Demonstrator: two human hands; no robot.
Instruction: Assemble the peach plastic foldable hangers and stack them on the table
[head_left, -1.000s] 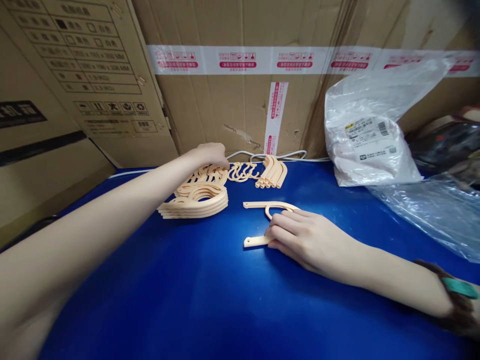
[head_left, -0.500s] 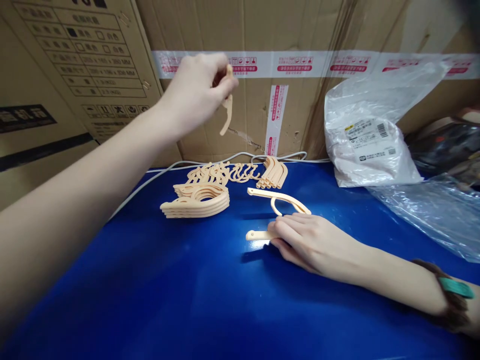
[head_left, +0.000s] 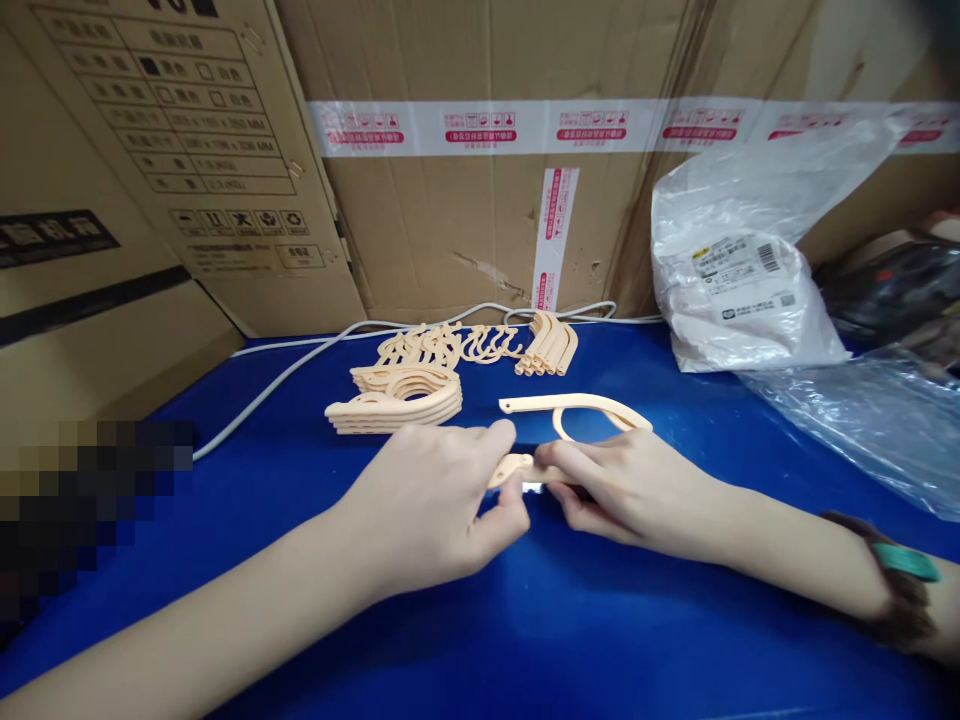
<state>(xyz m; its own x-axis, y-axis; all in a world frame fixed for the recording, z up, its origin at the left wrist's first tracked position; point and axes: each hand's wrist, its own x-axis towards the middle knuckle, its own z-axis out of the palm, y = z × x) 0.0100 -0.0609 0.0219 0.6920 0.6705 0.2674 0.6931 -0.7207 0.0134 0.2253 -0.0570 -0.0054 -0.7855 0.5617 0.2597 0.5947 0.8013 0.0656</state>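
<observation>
Pinched between the thumb and fingers of my left hand (head_left: 442,500) is a small cream plastic hanger hook (head_left: 510,468), mostly covered by the fingers. My right hand (head_left: 626,485) grips a cream hanger arm (head_left: 551,474), and its end meets the hook between the two hands. Whether the two pieces are joined, I cannot tell. Just behind my right hand shows a longer curved hanger arm (head_left: 574,403) with a rounded hook below it; the fingers partly hide it. Left of centre, several folded hangers (head_left: 394,412) are stacked behind my left hand.
Loose hanger hooks (head_left: 420,345) and a bundle of curved hanger arms (head_left: 547,347) lie at the back of the blue table (head_left: 600,630). A white cable (head_left: 289,372) runs behind them. Cardboard boxes (head_left: 450,225) form the back. A white plastic bag (head_left: 750,290) stands right.
My left hand has come down from above the table with the hook, bringing it against the hanger arm in my right hand. The longer arm behind has shifted slightly right.
</observation>
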